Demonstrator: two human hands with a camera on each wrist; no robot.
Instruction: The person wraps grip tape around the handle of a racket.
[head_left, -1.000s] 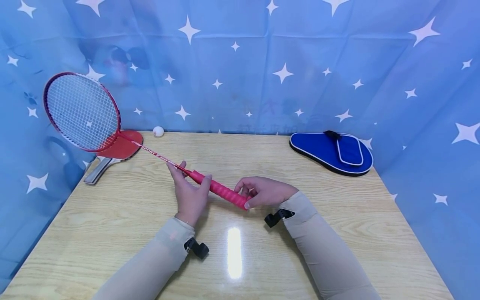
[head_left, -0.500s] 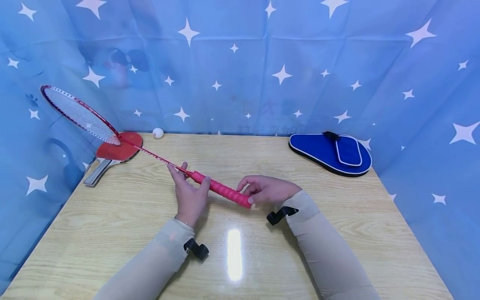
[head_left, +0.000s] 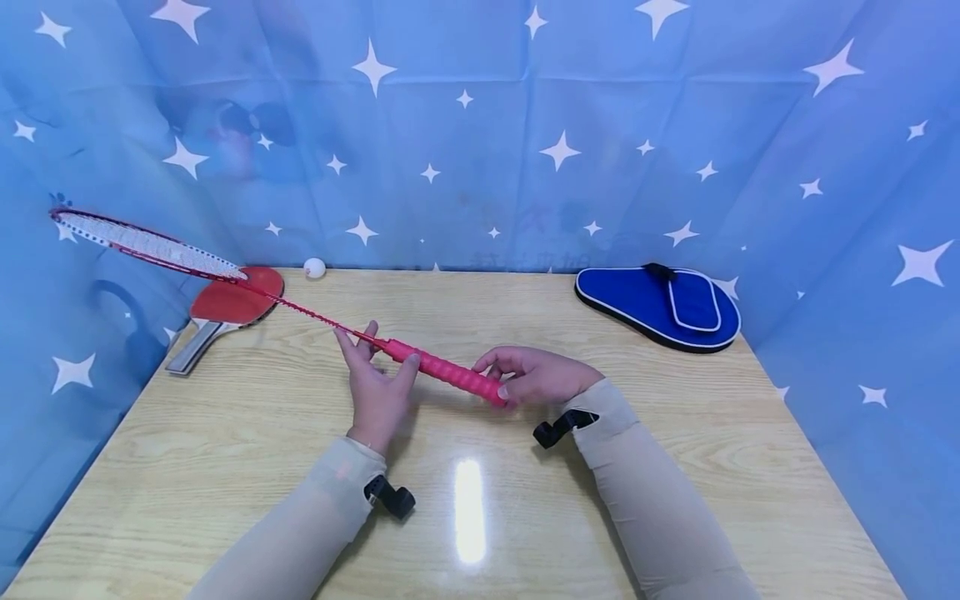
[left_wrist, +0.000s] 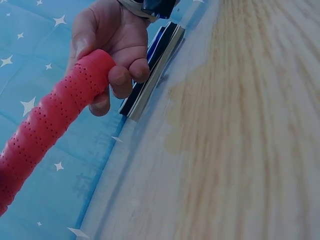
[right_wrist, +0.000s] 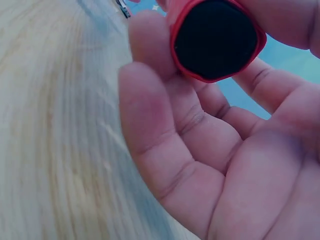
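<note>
A red badminton racket (head_left: 330, 320) slants across the head view, its strung head (head_left: 150, 242) at far left seen nearly edge-on. My left hand (head_left: 378, 392) holds it near the top of the pink grip (head_left: 442, 367), thumb on the near side and fingers reaching beneath toward the shaft. With thumb and fingers, my right hand (head_left: 543, 377) pinches the butt end of that grip. The right wrist view shows the black end cap (right_wrist: 216, 40) between thumb and fingers. In the left wrist view the dotted grip wrap (left_wrist: 55, 115) runs up to the right hand's fingers.
A red table tennis paddle (head_left: 232, 302) lies at the table's back left, overlapped by the racket in the head view. Beside it sits a white ball (head_left: 314, 267). A blue paddle case (head_left: 652, 304) lies at back right. A starry blue curtain (head_left: 465, 150) hangs behind the table (head_left: 600, 517).
The racket has rolled about its shaft, its head turning from face-on to nearly edge-on and dropping lower. My right hand has shifted slightly right and up; my left hand stays nearly in place.
</note>
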